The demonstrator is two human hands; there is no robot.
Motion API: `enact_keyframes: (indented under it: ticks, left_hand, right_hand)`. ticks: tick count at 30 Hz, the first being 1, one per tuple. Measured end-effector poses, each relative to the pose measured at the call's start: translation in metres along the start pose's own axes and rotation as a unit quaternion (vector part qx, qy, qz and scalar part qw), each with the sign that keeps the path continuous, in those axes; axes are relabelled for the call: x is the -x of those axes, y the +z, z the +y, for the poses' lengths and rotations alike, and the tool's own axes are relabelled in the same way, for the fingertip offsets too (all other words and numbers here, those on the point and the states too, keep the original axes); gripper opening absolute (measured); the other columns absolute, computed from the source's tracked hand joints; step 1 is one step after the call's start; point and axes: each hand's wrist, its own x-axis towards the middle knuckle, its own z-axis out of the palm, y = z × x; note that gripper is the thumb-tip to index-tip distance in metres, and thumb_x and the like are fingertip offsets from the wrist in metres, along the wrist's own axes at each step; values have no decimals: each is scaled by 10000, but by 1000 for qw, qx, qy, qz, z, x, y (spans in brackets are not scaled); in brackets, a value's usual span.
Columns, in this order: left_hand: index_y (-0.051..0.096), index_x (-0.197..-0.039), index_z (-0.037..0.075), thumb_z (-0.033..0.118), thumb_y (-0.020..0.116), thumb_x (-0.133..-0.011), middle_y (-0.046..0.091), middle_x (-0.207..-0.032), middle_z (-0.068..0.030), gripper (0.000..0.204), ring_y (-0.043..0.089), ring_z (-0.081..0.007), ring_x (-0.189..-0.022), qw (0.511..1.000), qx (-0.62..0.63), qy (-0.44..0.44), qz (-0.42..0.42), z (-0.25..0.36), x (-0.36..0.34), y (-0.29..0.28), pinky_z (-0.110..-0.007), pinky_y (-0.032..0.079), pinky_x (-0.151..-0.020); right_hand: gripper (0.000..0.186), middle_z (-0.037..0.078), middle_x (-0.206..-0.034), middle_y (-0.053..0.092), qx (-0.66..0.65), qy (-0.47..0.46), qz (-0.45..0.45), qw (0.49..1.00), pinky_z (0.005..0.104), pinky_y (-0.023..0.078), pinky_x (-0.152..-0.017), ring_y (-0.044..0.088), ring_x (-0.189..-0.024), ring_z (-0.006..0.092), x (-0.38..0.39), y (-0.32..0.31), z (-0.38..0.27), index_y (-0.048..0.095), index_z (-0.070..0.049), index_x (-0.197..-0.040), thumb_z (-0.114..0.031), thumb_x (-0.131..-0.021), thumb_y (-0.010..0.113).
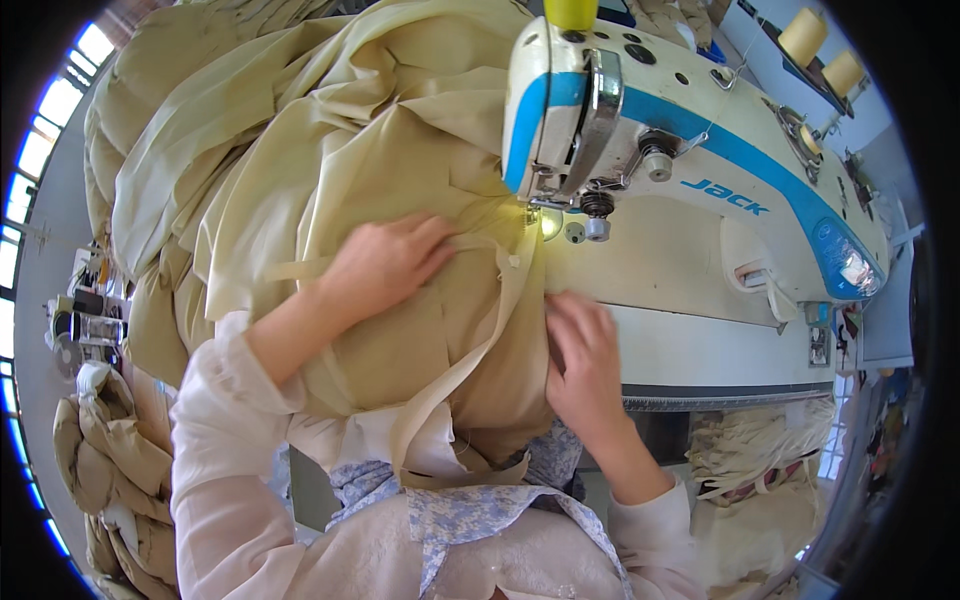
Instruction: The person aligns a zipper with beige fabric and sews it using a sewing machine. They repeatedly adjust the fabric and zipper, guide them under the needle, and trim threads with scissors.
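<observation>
Beige fabric (380,150) spreads in loose folds left of a white and blue sewing machine (740,170) and reaches under its lit needle area. A narrow beige strip (490,320) curves down across the cloth toward my lap. My left hand (390,255), fingers curled together, grips the strip on top of the cloth, left of the needle. My right hand (585,365), lower and to the right, has its fingers bent on the cloth's right edge beside the machine bed; their tips are partly hidden.
Thread cones (800,40) stand at the upper right. Piles of beige cloth lie at the lower left (110,460) and lower right (750,470). Small items (95,330) sit at the left. The white table (720,350) extends right, with a ruler along its front edge.
</observation>
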Motion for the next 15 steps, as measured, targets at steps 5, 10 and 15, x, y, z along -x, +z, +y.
enact_keyframes:
  ticks: [5, 10, 15]
  left_hand:
    - [688, -984, 37, 441, 583, -999, 699, -792, -198, 419, 683, -408, -763, 935, -230, -202, -177, -4, 47, -71, -473, 551, -722]
    - [691, -1143, 15, 664, 657, -853, 736, -914, -209, 712, 721, -363, -897, 886, -293, -300, -197, -48, 76, -103, -465, 575, -789]
    - [404, -1493, 69, 495, 746, -821, 700, -1117, -229, 866, 699, -392, -990, 917, -244, -309, -69, -63, 92, -70, -496, 562, -848]
  right_hand:
    - [302, 104, -1173, 674, -576, 310, -127, 746, 330, 505, -950, 643, -1089, 201, 25, -9, -42, 606, 39, -1232, -149, -998, 630]
    - [442, 113, -1227, 682, -596, 336, -376, 625, 324, 508, -958, 639, -1124, 189, 78, 9, -41, 587, 34, -1312, -289, -1016, 645]
    - [426, 138, -1177, 705, -420, 264, -257, 829, 386, 521, -932, 661, -1106, 279, 102, 31, -63, 621, 0, -1285, -308, -994, 668]
